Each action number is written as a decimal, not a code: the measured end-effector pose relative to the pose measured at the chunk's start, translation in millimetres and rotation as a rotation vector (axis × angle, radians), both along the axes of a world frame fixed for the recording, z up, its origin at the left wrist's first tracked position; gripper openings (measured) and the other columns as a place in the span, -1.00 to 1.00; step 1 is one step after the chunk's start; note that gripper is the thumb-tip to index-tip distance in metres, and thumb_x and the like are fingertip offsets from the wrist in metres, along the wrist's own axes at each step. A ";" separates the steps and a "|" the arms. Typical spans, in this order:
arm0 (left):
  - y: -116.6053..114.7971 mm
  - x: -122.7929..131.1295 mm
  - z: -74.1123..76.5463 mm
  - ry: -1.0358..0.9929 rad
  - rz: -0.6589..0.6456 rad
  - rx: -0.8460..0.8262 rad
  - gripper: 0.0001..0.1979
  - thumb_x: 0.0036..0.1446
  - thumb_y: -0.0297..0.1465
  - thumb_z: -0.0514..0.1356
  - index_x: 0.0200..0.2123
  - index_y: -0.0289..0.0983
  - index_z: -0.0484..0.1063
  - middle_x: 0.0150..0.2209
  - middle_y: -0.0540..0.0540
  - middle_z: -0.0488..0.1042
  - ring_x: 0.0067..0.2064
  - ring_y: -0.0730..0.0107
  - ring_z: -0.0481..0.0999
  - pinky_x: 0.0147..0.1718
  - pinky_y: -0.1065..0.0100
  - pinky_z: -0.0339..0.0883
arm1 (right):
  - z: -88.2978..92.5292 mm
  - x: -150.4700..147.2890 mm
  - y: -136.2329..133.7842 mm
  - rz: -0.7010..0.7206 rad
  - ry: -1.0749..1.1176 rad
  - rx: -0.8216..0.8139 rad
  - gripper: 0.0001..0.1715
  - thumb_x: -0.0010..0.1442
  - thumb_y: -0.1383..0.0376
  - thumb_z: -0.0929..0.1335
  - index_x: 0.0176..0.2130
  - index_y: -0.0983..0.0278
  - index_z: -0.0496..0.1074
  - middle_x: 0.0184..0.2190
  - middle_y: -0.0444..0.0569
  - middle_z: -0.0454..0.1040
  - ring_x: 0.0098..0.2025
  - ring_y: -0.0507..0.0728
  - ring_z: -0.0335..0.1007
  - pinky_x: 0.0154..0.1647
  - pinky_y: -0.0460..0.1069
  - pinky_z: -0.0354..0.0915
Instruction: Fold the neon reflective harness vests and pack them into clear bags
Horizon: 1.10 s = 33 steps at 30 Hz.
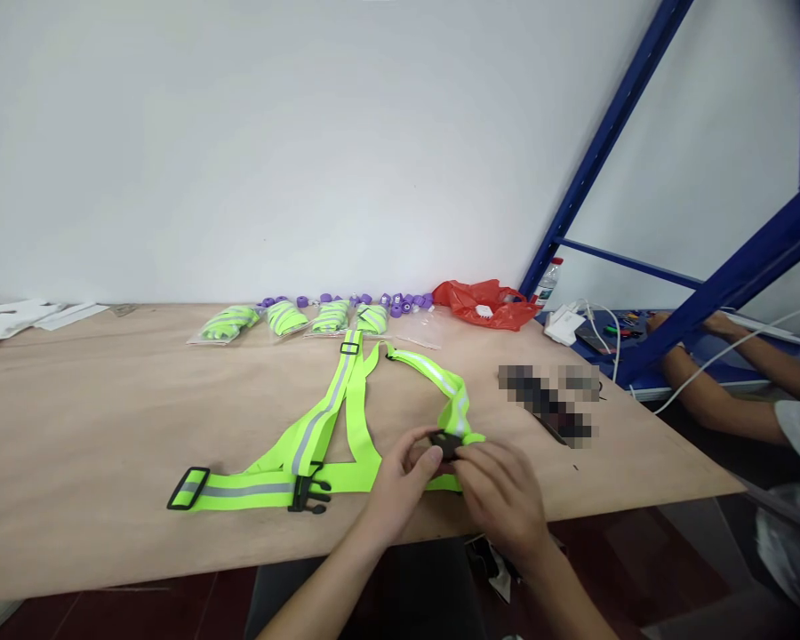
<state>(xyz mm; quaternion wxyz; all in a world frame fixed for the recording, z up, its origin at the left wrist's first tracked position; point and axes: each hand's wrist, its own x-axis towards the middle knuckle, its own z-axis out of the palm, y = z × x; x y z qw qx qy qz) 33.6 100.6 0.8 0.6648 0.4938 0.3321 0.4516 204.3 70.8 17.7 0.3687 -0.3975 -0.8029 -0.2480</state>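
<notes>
A neon-yellow reflective vest harness [320,422] with grey stripes lies spread on the table. My left hand [402,477] is closed, pinching a black plastic buckle [446,444] between thumb and fingers. My right hand [505,498] is closed at the right side of that same buckle, where the yellow strap meets it; its fingertips are partly hidden. From the buckle the strap loops up and back to the harness. On the left, a black pronged clip [310,495] and a rectangular black slider [188,489] lie on the waist strap. Another slider [350,348] sits near the top.
Several bagged harnesses [284,317] line the back, beside small purple items [400,305] and a red plastic bag [486,303]. A blurred dark object [545,404] lies at right. Blue rack posts [600,147] rise there, with another person's arms [713,400] beyond.
</notes>
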 end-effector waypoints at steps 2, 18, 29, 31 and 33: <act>5.3 -1.8 -1.5 -0.051 0.028 -0.087 -0.36 0.00 0.05 0.34 0.03 -0.25 0.45 -0.23 -0.15 0.56 -0.18 0.19 0.56 -0.18 0.23 0.46 | -5.9 -14.9 -4.3 0.125 -0.034 -0.040 -0.64 0.27 0.49 0.29 -0.04 0.12 0.43 -0.16 -0.10 0.63 -0.05 0.13 0.52 0.14 0.16 0.33; -7.8 -41.1 10.7 0.840 0.255 0.396 -0.74 0.31 -0.28 0.06 -0.03 -0.19 0.44 -0.24 -0.11 0.54 -0.18 0.13 0.51 -0.17 0.16 0.35 | -13.0 45.4 5.2 0.024 0.456 -1.062 -0.54 0.18 0.21 0.36 0.08 0.15 0.43 0.10 0.03 0.49 0.17 0.30 0.37 0.20 0.21 0.30; -9.8 -50.4 8.7 1.178 0.171 0.720 -0.82 0.30 -0.40 0.15 -0.07 -0.20 0.49 0.04 -0.10 0.51 0.04 0.09 0.45 0.03 0.06 0.33 | -11.8 37.8 14.0 0.229 0.785 -1.160 -0.54 0.17 0.03 0.41 -0.01 0.18 0.35 0.02 0.10 0.53 0.10 0.26 0.45 0.11 0.16 0.40; -11.7 -55.2 10.3 1.183 0.119 0.753 -0.74 0.23 -0.32 0.26 -0.02 -0.20 0.49 0.07 -0.10 0.51 0.08 0.06 0.43 0.06 0.03 0.33 | -17.5 37.1 17.4 0.229 0.800 -1.122 -0.55 0.17 0.00 0.40 -0.03 0.18 0.36 -0.05 0.07 0.55 0.04 0.25 0.49 0.05 0.14 0.44; -11.7 -59.7 11.0 1.192 0.075 0.783 -0.64 0.17 -0.30 0.32 0.04 -0.20 0.48 0.10 -0.10 0.50 0.09 0.05 0.43 0.07 0.04 0.35 | -19.8 37.4 20.4 0.224 0.739 -1.072 -0.56 0.21 0.02 0.38 0.00 0.18 0.38 -0.03 0.07 0.53 0.03 0.24 0.48 0.07 0.14 0.43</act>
